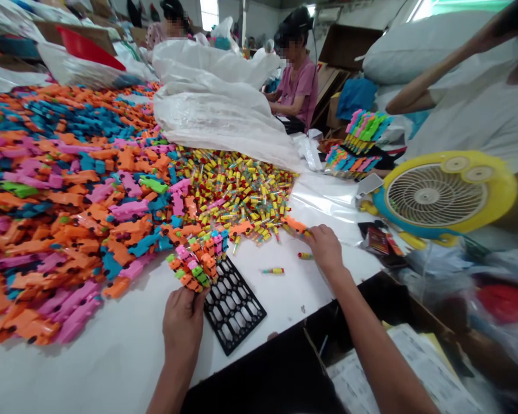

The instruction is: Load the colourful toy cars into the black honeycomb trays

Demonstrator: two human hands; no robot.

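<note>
Holding the black tray (235, 307) near the table's (112, 356) front edge, the left hand (183, 322) curls round its end, where bright toy pieces (196, 261) sit. Farther in, the right hand (326, 247) pinches an orange toy (294, 224) beside the pile of little tubes (237, 190).

counter (90, 368): white
tray (235, 310): black grid
toy pieces (69, 190): orange, pink, blue, green
tubes (237, 190): yellow and red
fan (444, 195): yellow, blue

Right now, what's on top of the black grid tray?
Small orange, pink and green toy pieces fill the far end of the black grid tray; the left hand touches them. Near cells look bare. Cells under the pieces are covered.
</note>
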